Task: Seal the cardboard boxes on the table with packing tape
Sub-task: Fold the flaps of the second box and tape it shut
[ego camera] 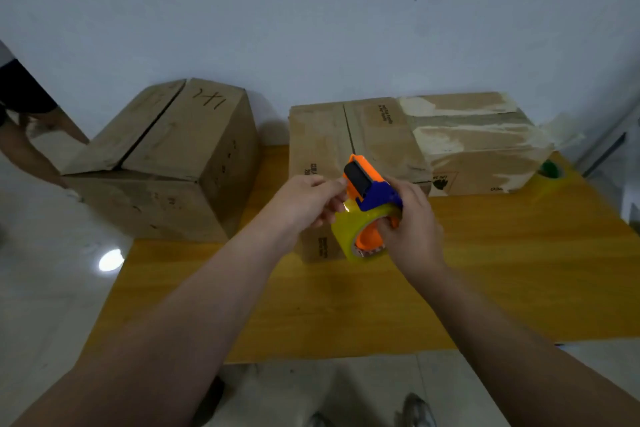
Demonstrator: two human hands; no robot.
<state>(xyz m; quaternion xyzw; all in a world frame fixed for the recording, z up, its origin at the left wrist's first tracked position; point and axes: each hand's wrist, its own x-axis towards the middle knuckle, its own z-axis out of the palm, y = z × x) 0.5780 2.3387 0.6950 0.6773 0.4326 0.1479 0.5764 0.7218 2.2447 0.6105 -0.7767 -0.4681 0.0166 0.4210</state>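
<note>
Three cardboard boxes on a yellow wooden table (502, 270), at its far side by the wall.
- Left box (166, 156): flaps folded down, centre seam bare.
- Middle box (332, 135): seam bare, touching the right box.
- Right box (478, 139): pale tape strips across its top.

One tape dispenser (369, 185), orange and blue, held in the air in front of the middle box and above the table. Its long axis is tilted. The black roller head points up and away toward the boxes, and the tape roll (346, 230), yellowish and clear, hangs at the low, near end.

Right hand (412, 229): fingers curled round the dispenser's body beside the roll, gripping it firmly.

Left hand (308, 201): fingers curled, thumb and forefinger pinched together at the dispenser's head. It is probably holding the loose tape end, though blur hides the strip itself.

One green roll (550, 170) on the table, just right of the right box.
</note>
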